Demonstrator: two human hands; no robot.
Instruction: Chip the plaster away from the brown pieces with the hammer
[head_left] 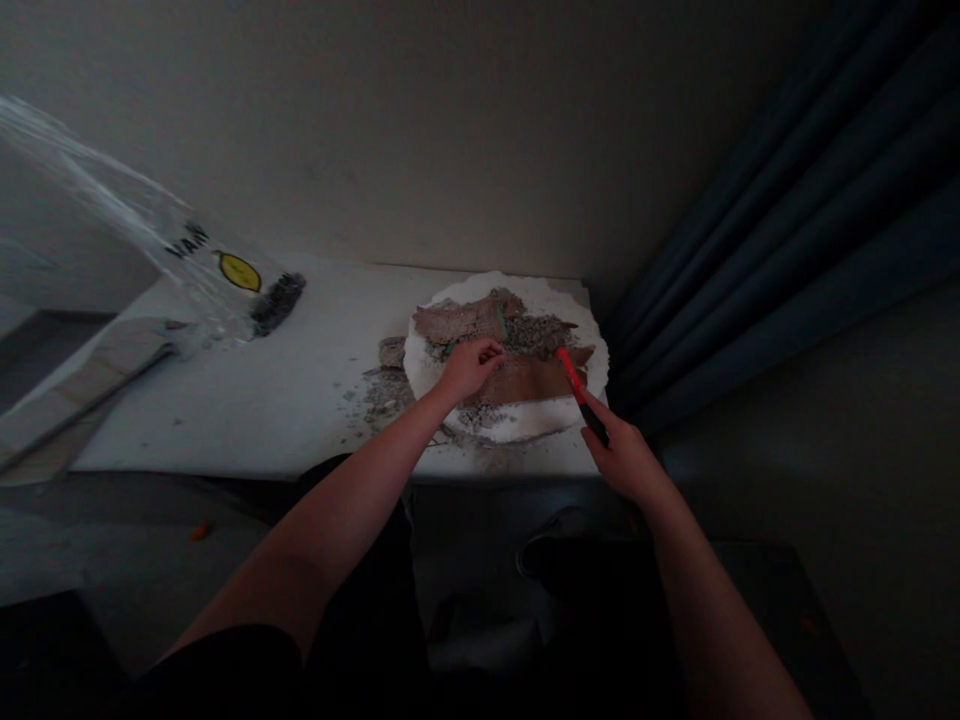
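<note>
the right hand (624,452) grips a red-and-black tool (571,375) beside grey rubble (536,333) on a white scalloped board (536,415) atop the worktop (247,405); the left hand (469,368) curls over the board, its grip unclear

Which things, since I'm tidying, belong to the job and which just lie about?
Apparently in use:
- red tool, in right hand
- brown pieces by left hand
- grey rubble
- white scalloped sheet

Apparently lying about:
- printed clear plastic
- orange object on floor

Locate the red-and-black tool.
Head view, right of centre: the tool is in the right hand, its red end by the grey rubble on the white disc.
</note>
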